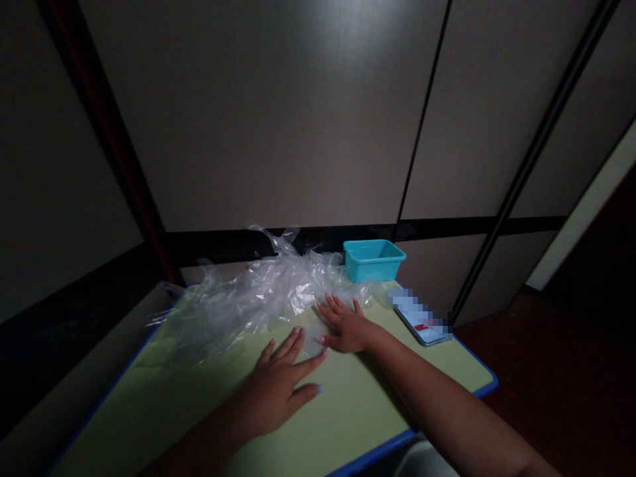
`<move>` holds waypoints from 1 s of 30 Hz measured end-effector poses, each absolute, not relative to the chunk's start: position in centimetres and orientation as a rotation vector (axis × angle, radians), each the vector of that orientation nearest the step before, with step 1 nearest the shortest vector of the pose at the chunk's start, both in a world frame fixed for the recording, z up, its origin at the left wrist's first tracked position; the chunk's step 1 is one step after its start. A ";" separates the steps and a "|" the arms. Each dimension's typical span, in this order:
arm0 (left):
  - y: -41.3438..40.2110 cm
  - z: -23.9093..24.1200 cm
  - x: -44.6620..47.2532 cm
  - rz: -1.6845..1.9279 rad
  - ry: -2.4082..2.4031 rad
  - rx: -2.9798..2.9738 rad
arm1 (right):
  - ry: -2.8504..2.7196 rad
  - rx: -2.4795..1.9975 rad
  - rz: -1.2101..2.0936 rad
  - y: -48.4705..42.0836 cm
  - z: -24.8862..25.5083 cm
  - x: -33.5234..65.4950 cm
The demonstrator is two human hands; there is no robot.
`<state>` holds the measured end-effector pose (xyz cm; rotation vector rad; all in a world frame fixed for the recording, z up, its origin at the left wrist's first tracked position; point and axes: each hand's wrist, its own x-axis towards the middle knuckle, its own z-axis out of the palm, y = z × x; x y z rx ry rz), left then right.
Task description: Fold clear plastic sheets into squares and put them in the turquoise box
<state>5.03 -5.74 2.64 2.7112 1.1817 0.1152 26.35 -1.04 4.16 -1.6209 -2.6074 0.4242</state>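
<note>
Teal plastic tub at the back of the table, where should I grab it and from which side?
Probably pinch the teal tub by its right-hand rim, coming from the right: it sits upright and open with that lip exposed, while crumpled clear plastic crowds its left side.

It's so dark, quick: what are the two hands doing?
Left hand: open, flat on the table.
Right hand: open, flat, touching the clear plastic.

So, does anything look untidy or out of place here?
Yes: the plastic lies crumpled in a loose heap on the table's far left, reaching its edge. The right hand rests flat at its near side.
</note>
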 end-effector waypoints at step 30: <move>-5.7 2.5 4.9 0.145 1.155 2.698 | -2.701 -1.331 0.903 -2.3 6.6 26.4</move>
